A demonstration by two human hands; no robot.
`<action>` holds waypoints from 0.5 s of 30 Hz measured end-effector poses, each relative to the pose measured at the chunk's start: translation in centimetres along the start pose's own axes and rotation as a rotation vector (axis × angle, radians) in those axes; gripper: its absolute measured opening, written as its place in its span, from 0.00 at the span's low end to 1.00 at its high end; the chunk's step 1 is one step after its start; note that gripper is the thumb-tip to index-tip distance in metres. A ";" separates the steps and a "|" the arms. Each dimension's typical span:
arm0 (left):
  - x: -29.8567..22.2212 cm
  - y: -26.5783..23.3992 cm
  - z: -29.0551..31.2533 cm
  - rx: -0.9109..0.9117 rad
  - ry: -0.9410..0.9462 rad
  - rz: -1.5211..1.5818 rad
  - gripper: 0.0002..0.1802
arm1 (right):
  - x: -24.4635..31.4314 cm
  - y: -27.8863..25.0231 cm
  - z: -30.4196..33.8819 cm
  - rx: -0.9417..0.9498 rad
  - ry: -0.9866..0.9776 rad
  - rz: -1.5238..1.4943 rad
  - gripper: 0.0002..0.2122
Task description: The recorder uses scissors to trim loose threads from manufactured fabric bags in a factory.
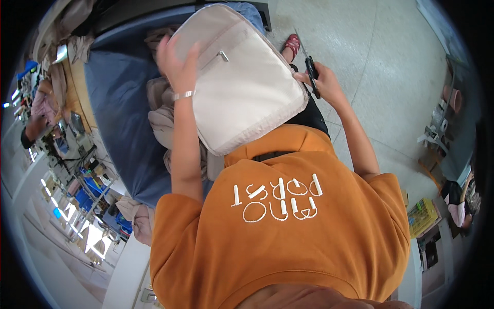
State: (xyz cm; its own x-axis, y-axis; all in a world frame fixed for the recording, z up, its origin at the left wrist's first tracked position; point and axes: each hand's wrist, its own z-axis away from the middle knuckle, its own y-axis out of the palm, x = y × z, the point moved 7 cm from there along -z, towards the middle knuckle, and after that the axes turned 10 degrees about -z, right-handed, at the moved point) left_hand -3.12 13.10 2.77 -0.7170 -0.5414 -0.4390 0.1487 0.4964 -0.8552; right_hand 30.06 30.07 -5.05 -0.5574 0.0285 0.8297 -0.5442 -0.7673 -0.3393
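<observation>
Orange short-sleeved top (pixel 288 247): closest to the camera, filling the lower middle, with raised white lettering across the chest.
Beige zip-pocket bag piece (pixel 252 92): propped in front of the lap, tilted, its lower edge near the top's hem and its left side overlapping the blue fabric bin (pixel 118 103).
Metal zipper pull (pixel 223 56): on the upper part of the bag piece, at the end of a short slanting line.
Left hand (pixel 177 64): at the piece's upper left edge, blurred; fingers spread wide with nothing visibly gripped. Whether they touch the cloth, I cannot tell.
Right hand (pixel 329 85): fingers closed around the black-handled scissors (pixel 312 72), thumb side just beside the piece's right edge.
Bin contents: crumpled beige fabric pieces (pixel 162 116), partly behind the left forearm.
Blade risk: the scissors sit so near the seam that a careless turn of the right wrist could nick cloth or stitching.
Slip risk: with no firm left grip visible, the tilted piece could slide toward the bin or the floor (pixel 355 62).
Snag risk: the protruding pull could catch on the wristband (pixel 183 95) if the left forearm swept across.
</observation>
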 end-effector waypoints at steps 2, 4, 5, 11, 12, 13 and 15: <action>2.9 -4.0 5.5 -0.107 -0.241 -0.073 0.32 | -1.8 -0.3 1.6 0.047 0.182 -0.220 0.20; 5.3 -5.7 11.9 -0.121 -0.610 0.068 0.34 | -2.3 -0.4 3.0 0.069 0.224 -0.294 0.19; 5.9 -5.6 15.2 -0.119 -0.812 0.144 0.36 | -2.3 -0.3 3.5 0.091 0.251 -0.366 0.18; 3.7 -0.8 23.2 0.114 -1.235 1.022 0.31 | -0.2 0.5 6.0 0.019 0.121 -0.664 0.16; 3.3 -0.7 23.0 0.152 -1.196 1.021 0.30 | 0.1 0.8 6.3 0.042 0.103 -0.625 0.14; 2.6 -0.9 22.6 0.183 -1.100 1.051 0.29 | -0.1 0.9 6.3 0.030 0.131 -0.600 0.14; 1.8 -1.0 23.1 0.226 -1.125 1.051 0.28 | 0.3 0.1 5.8 -0.064 0.014 -0.713 0.13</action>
State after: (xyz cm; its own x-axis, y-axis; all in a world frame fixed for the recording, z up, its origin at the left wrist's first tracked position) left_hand 11.18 -4.01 -3.54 0.6179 -0.2913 -0.7303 0.4084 0.9126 -0.0185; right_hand 33.48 26.32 -2.21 -0.0605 0.5176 0.8535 -0.8145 -0.5199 0.2576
